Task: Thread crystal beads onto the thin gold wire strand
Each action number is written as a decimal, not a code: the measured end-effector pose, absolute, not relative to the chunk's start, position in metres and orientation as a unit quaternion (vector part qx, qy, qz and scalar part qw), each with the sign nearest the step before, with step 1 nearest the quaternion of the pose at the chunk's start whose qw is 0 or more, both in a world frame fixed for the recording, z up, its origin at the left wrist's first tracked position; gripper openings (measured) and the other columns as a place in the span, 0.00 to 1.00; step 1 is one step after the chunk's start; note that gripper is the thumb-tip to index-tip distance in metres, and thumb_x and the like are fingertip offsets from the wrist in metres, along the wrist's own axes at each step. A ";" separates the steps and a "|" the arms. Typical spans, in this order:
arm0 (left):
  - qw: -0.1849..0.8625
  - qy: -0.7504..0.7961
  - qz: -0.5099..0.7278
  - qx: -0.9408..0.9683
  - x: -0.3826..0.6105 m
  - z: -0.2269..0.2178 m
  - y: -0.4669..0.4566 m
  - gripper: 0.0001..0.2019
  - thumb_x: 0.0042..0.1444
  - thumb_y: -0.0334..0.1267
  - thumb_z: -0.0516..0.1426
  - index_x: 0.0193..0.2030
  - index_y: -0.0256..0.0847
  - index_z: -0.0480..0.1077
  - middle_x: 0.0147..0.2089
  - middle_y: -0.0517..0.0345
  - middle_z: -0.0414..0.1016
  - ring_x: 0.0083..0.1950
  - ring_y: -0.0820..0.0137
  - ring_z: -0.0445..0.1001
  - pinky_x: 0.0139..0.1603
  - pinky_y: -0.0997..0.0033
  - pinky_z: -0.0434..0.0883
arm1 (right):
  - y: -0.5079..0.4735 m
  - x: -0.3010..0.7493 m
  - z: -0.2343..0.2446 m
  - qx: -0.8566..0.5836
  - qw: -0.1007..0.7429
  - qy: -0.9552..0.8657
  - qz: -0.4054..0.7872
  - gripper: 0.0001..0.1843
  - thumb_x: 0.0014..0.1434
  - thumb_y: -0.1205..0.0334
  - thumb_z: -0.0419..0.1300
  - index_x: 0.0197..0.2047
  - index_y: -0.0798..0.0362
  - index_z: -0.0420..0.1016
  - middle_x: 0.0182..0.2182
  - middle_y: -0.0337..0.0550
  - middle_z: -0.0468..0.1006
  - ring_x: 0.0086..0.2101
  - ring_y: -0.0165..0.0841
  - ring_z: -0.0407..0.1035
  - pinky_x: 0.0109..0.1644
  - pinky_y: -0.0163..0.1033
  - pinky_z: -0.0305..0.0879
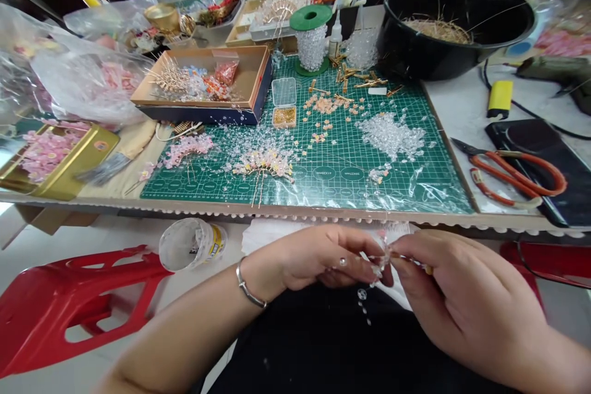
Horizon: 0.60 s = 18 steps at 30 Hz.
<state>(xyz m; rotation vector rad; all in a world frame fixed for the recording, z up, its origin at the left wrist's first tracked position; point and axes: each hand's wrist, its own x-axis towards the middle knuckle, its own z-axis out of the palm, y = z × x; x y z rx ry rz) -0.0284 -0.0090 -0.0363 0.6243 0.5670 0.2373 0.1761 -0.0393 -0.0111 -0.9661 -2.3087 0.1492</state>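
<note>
Just below the table's front edge, my left hand pinches a wire strung with clear beads, a few of which dangle under the fingers. My right hand meets it fingertip to fingertip, closed on the same beaded wire. Small yellowish bits show by the right fingers, mostly hidden. On the green cutting mat lie a beaded hair comb with pale flowers and a pink flower comb. Nearer my hands is a small beaded flower piece.
Clear beads and peach flower beads lie loose on the mat. Behind stand a bead spool, a box and a black basin. Orange-handled pliers rest on a phone. A red stool is at left.
</note>
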 end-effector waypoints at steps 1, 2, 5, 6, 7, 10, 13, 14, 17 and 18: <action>0.917 0.256 0.109 0.286 -0.026 -0.039 -0.012 0.09 0.49 0.36 0.67 0.35 0.37 0.74 0.27 0.64 0.67 0.19 0.83 0.48 0.19 0.74 0.41 | -0.038 0.174 -0.011 -0.374 0.305 -0.874 0.057 0.05 0.66 0.69 0.53 0.39 0.51 0.69 0.24 0.39 0.79 0.22 0.32 0.74 0.26 0.36 0.67; 0.926 0.237 0.104 0.274 -0.024 -0.042 -0.015 0.09 0.49 0.37 0.67 0.34 0.37 0.73 0.24 0.66 0.63 0.18 0.83 0.46 0.19 0.73 0.39 | -0.037 0.172 -0.010 -0.383 0.301 -0.872 0.052 0.06 0.67 0.68 0.53 0.37 0.51 0.69 0.23 0.37 0.78 0.21 0.31 0.73 0.25 0.35 0.66; 0.936 0.211 0.117 0.258 -0.020 -0.045 -0.022 0.11 0.53 0.42 0.66 0.35 0.37 0.72 0.18 0.72 0.49 0.18 0.81 0.42 0.20 0.73 0.39 | -0.033 0.167 -0.010 -0.420 0.307 -0.854 0.003 0.09 0.68 0.66 0.52 0.35 0.51 0.69 0.21 0.38 0.77 0.20 0.31 0.73 0.25 0.36 0.65; 0.929 0.221 0.135 0.265 -0.019 -0.043 -0.024 0.13 0.55 0.45 0.64 0.35 0.37 0.71 0.18 0.72 0.48 0.18 0.80 0.42 0.20 0.74 0.41 | -0.031 0.167 -0.010 -0.435 0.312 -0.844 -0.023 0.09 0.68 0.65 0.52 0.36 0.52 0.70 0.21 0.40 0.78 0.21 0.33 0.74 0.25 0.37 0.64; 0.913 0.244 0.155 0.289 -0.018 -0.041 -0.026 0.13 0.58 0.47 0.62 0.35 0.38 0.70 0.19 0.71 0.50 0.19 0.80 0.45 0.20 0.75 0.43 | -0.029 0.166 -0.011 -0.446 0.314 -0.837 -0.045 0.10 0.68 0.64 0.51 0.36 0.53 0.71 0.22 0.42 0.78 0.21 0.34 0.74 0.24 0.38 0.63; 0.766 0.359 0.180 0.502 -0.019 -0.024 -0.031 0.13 0.67 0.44 0.52 0.34 0.38 0.67 0.26 0.63 0.64 0.23 0.77 0.60 0.25 0.75 0.57 | -0.020 0.168 -0.017 -0.464 0.311 -0.826 -0.081 0.10 0.68 0.64 0.52 0.36 0.55 0.72 0.23 0.46 0.79 0.22 0.36 0.73 0.25 0.39 0.60; 0.443 0.371 0.124 0.807 -0.021 0.000 -0.041 0.13 0.68 0.34 0.48 0.32 0.38 0.68 0.31 0.58 0.71 0.30 0.73 0.68 0.30 0.71 0.62 | -0.013 0.170 -0.024 -0.464 0.301 -0.827 -0.099 0.11 0.67 0.64 0.52 0.37 0.56 0.73 0.23 0.47 0.79 0.22 0.38 0.73 0.26 0.40 0.62; 0.340 0.342 0.100 0.870 -0.021 0.009 -0.046 0.12 0.66 0.31 0.49 0.31 0.37 0.69 0.32 0.57 0.73 0.31 0.71 0.68 0.29 0.70 0.61 | -0.011 0.170 -0.026 -0.463 0.294 -0.830 -0.100 0.11 0.67 0.64 0.52 0.36 0.56 0.73 0.22 0.46 0.79 0.21 0.38 0.72 0.25 0.40 0.60; 0.160 0.302 0.074 0.937 -0.018 0.031 -0.060 0.09 0.58 0.25 0.52 0.31 0.36 0.72 0.30 0.54 0.73 0.27 0.67 0.67 0.22 0.66 0.56 | -0.012 0.168 -0.030 -0.457 0.276 -0.841 -0.089 0.11 0.67 0.64 0.52 0.34 0.54 0.73 0.19 0.42 0.76 0.18 0.36 0.68 0.22 0.40 0.55; 0.126 0.323 0.095 0.933 -0.016 0.037 -0.063 0.09 0.57 0.25 0.52 0.31 0.37 0.72 0.27 0.55 0.71 0.25 0.67 0.66 0.20 0.65 0.54 | -0.013 0.167 -0.030 -0.455 0.271 -0.844 -0.082 0.11 0.67 0.64 0.53 0.34 0.54 0.73 0.19 0.41 0.75 0.18 0.36 0.68 0.21 0.40 0.54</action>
